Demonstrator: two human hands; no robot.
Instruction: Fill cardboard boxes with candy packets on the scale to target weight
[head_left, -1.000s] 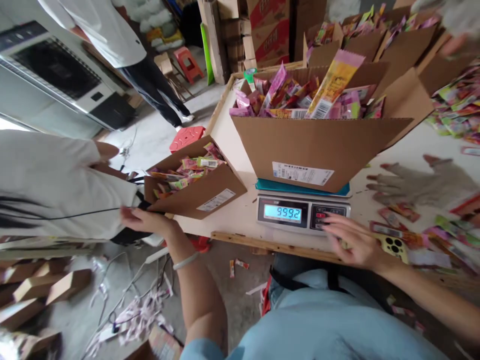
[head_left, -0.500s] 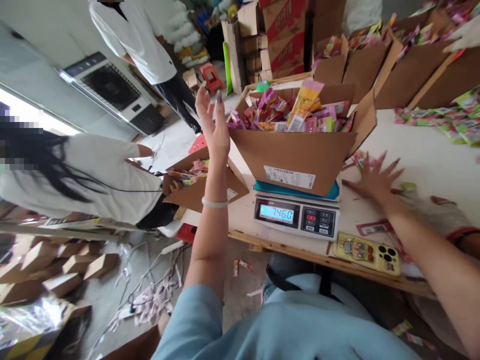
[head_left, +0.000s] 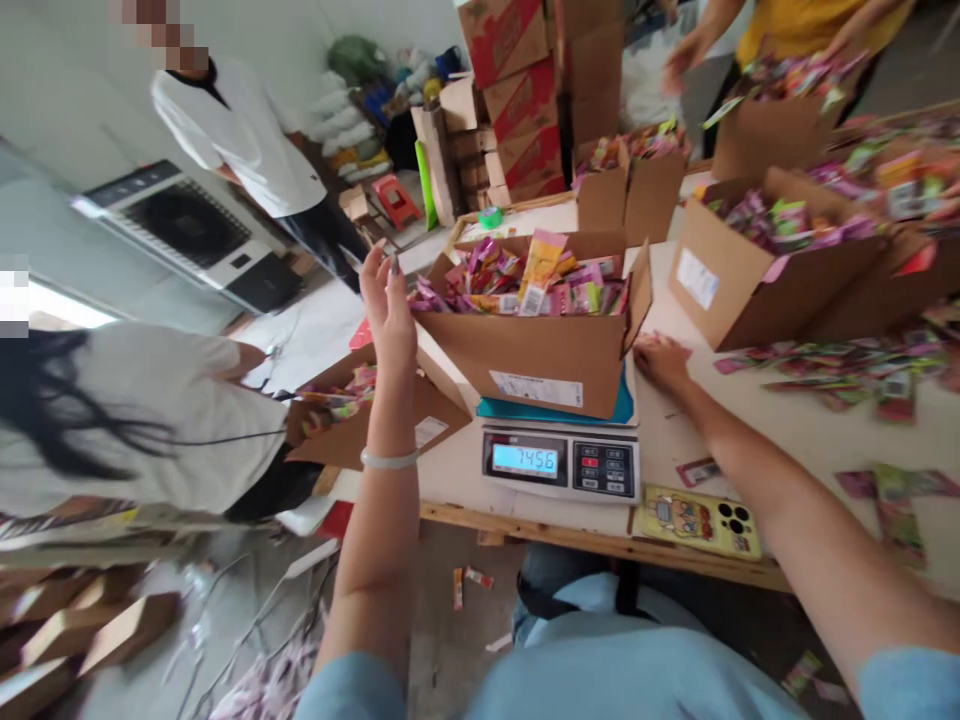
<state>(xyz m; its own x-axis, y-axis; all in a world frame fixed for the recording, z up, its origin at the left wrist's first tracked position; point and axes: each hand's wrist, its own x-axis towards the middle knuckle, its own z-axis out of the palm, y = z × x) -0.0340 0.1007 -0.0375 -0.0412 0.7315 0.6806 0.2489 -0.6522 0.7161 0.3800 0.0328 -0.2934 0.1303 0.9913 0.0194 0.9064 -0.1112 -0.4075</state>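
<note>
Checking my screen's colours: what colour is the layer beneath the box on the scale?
The layer is teal; head view shows it.

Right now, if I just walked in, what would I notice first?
Probably the open cardboard box heaped with bright packets, atop the scale with its glowing blue display, in the middle. Next, the left hand is raised by the box's left end, while the right hand is low beside its right end. A yellow cartoon phone lies right of the scale, at the near edge of the table.
</note>
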